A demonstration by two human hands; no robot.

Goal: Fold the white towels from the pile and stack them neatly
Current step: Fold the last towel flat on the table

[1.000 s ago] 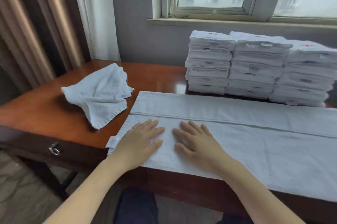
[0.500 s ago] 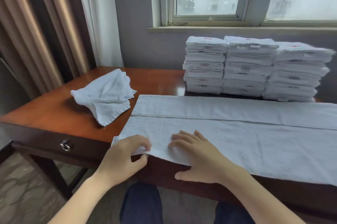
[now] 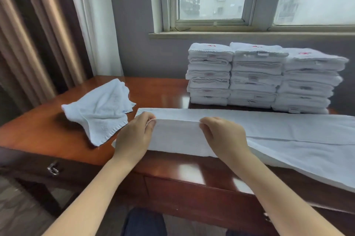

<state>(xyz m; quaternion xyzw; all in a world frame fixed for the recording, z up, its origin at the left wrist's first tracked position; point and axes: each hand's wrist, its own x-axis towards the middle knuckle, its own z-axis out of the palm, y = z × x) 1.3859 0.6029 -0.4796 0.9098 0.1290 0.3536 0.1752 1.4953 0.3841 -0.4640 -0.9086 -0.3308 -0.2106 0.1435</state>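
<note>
Towel point(image 3: 288, 130) in hand lies lengthwise along the front of the table point(image 3: 163, 89), its right end running out of frame. We note the left hand point(image 3: 134, 136) and the right hand point(image 3: 222, 136) each pinching the near long edge between thumb and curled fingers. The edge is lifted off the wood, taut between the hands, and sits close above the far edge. We judge the step to be the lengthwise fold. To do it well, lay the lifted edge squarely on the far edge at the left corner and match the short ends. Then work rightward, since the right stretch sags over the table front and is not yet raised. Smooth the fold flat before letting go. Whether a lower layer already lies doubled under the flap we cannot tell, as the white-on-white seam is faint. Three stacks of folded towels point(image 3: 255, 76) stand behind it on the table. One crumpled towel point(image 3: 101, 111) lies just beside the left end.
</note>
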